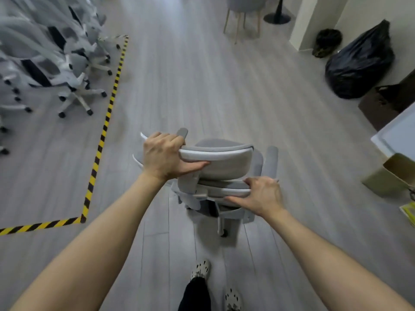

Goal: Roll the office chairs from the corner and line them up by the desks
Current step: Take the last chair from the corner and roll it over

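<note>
1. Floor of pale grey wood planks (202, 86) fills the view. At its centre we see a grey fabric office chair with a white frame (226, 167), upright on its castors with its back towards us.
2. The left hand (165, 153) grips the chair's upper white rim, fingers curled over the top and thumb underneath.
3. The right hand (262, 194) holds the lower white rim of the backrest, fingers over it and thumb stretched below.
4. A yellow-and-black striped tape line (107, 113) runs along the floor to the left of the chair. Beyond it we see a blurred cluster of grey-and-white office chairs (67, 70) packed close together.
5. At the right edge, well apart from the held chair, we see the corner of a white worktop (395, 135), an open cardboard box (390, 176) just below it, and a bulging black plastic bag (359, 61) farther off by the wall.
6. Two feet in patterned clogs (200, 269) show just behind the chair.
</note>
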Available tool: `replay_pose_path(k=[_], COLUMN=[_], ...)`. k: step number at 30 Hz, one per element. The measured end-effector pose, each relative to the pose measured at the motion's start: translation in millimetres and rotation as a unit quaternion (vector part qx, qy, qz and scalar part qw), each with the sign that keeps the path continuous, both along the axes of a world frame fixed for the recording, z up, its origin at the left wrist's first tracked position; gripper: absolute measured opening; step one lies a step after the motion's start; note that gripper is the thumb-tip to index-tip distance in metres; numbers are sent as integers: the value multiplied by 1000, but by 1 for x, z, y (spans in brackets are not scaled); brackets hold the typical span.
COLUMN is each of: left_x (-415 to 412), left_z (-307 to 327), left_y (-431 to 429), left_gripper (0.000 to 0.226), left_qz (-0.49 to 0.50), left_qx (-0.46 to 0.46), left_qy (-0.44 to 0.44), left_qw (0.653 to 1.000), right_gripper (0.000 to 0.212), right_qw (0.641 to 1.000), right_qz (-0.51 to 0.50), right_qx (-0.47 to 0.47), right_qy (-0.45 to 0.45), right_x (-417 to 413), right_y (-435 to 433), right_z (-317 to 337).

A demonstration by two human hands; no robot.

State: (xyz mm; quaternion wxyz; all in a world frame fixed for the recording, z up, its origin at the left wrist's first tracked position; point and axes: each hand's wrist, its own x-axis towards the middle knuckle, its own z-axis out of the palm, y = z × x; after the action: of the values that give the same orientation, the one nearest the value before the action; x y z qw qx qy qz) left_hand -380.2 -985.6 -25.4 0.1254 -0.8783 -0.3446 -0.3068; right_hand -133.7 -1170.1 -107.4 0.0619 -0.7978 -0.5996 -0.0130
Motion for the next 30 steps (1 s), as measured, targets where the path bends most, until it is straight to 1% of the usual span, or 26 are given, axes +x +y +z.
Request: replay_pose_path(k=[3,7,13,17,21,25,27,30], left_x=[-42,-87,-164,-209,-258,-305,-331,-369], left_z=[-2,-4,-1,-1,-1,0,1,1], left_y=[-9,-25,-49,-58,-67,-72,-72,-67], left_gripper=[79,77,77,77,74,71,72,71], left_qz=[60,127,227,284,315,335,342,348], left_qx=[8,17,-1,-8,8,18,22,27], left_qy=[1,-12,-5,-1,-7,-19,-25,-25], left_qw=[998,992,974,959,949,942,939,937], right_gripper=[98,100,90,86,84,88,91,91], right_qw=[998,989,968,954,939,923,919,916], right_qz=[66,142,247,292,332,366,376,383], right_qx=[6,27,40,56,67,91,89,91], right_qy=[-4,19,30,46,60,78,78,83], right_x=[-18,-43,-102,-143,-190,-238,-264,-304], right_y=[23,46,83,103,119,129,135,144], right_z=[-3,-9,-18,-25,-28,-27,-26,-26])
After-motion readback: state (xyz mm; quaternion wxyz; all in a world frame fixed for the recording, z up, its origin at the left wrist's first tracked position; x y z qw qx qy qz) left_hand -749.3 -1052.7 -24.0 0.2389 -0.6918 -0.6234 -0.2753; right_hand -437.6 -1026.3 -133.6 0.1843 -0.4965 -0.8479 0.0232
